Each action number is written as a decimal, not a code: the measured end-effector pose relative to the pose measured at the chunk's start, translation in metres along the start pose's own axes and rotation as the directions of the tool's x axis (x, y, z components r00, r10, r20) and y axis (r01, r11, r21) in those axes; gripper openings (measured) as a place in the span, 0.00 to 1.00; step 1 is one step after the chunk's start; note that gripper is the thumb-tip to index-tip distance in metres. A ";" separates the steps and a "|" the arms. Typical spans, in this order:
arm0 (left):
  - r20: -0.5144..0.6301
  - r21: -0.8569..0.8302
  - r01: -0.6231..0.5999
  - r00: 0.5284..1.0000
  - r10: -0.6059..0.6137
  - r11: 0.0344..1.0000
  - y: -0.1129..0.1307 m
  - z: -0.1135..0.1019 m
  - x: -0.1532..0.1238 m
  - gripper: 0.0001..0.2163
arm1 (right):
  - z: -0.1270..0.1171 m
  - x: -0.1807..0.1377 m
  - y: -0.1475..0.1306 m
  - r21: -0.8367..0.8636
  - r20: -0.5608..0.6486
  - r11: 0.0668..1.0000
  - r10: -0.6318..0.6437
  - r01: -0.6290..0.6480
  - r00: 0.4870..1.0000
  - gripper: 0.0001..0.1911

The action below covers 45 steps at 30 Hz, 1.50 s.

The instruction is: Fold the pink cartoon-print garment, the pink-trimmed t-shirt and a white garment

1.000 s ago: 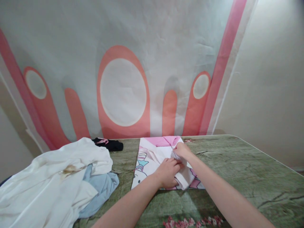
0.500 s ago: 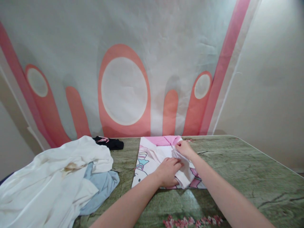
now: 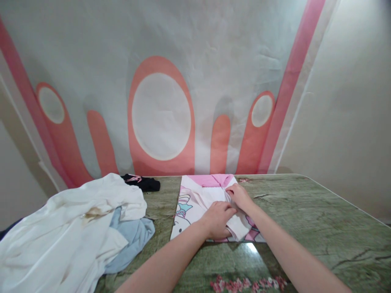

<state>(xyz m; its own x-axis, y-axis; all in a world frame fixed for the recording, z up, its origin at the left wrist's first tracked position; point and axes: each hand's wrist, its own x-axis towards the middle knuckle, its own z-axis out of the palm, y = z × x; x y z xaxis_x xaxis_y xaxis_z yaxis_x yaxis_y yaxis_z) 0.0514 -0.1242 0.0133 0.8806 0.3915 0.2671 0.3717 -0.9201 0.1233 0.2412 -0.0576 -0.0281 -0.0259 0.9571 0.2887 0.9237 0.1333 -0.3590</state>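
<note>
A white and pink child's shirt [image 3: 195, 199] with a cartoon print lies flat on the green marbled table [image 3: 305, 219], its pink collar toward the wall. My left hand [image 3: 217, 219] presses down on a folded white flap near the shirt's front edge, fingers curled over the cloth. My right hand [image 3: 240, 195] rests a little farther back on the same fold, with its fingers pinching the fabric at the crease.
A heap of white cloth [image 3: 70, 228] covers the table's left part, with a light blue garment [image 3: 134, 240] under it. A small black item with pink trim [image 3: 142, 183] lies near the wall. A pink and white patterned sheet [image 3: 161, 118] hangs behind the table.
My right hand has slid slightly along the fold toward the collar and back, flattening the flap. The left hand stays pressed in place. The view has shifted a little.
</note>
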 end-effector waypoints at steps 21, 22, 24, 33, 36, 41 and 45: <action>0.014 -0.027 -0.017 1.000 0.018 0.999 -0.001 0.000 0.000 0.22 | -0.001 -0.011 -0.006 0.021 -0.042 0.995 -0.093 0.094 0.995 0.12; 0.008 -0.033 -0.024 1.000 0.025 0.999 -0.001 0.000 0.000 0.22 | -0.001 -0.011 -0.007 0.015 -0.035 0.995 -0.099 0.100 0.994 0.12; -0.007 -0.042 -0.036 0.999 0.035 0.998 -0.001 0.001 0.000 0.22 | -0.002 -0.012 -0.008 0.007 -0.024 0.994 -0.107 0.107 0.994 0.12; 0.014 -0.040 -0.051 0.999 0.052 0.998 -0.001 0.002 0.001 0.19 | -0.004 -0.017 -0.009 0.026 -0.066 0.992 -0.123 0.125 0.990 0.18; 0.020 -0.027 -0.054 0.998 0.054 0.998 0.000 0.001 0.001 0.20 | -0.001 -0.017 -0.002 0.060 -0.029 0.990 -0.129 0.131 0.991 0.19; 0.065 -0.015 -0.037 0.997 0.038 0.999 0.002 -0.005 0.001 0.22 | 0.005 -0.018 0.008 0.161 0.007 0.984 -0.084 0.081 0.996 0.21; 0.096 -0.010 -0.010 0.995 0.011 1.000 0.002 -0.007 -0.001 0.22 | -0.004 -0.011 0.018 0.296 -0.032 0.955 0.001 0.008 0.999 0.23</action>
<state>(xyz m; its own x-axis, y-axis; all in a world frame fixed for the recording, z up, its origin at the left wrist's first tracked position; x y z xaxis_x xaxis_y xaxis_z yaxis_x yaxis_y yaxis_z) 0.0495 -0.1267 0.0202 0.9088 0.3787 0.1752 0.3599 -0.9239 0.1303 0.2595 -0.0663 -0.0342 -0.0126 0.9486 0.3163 0.7689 0.2114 -0.6034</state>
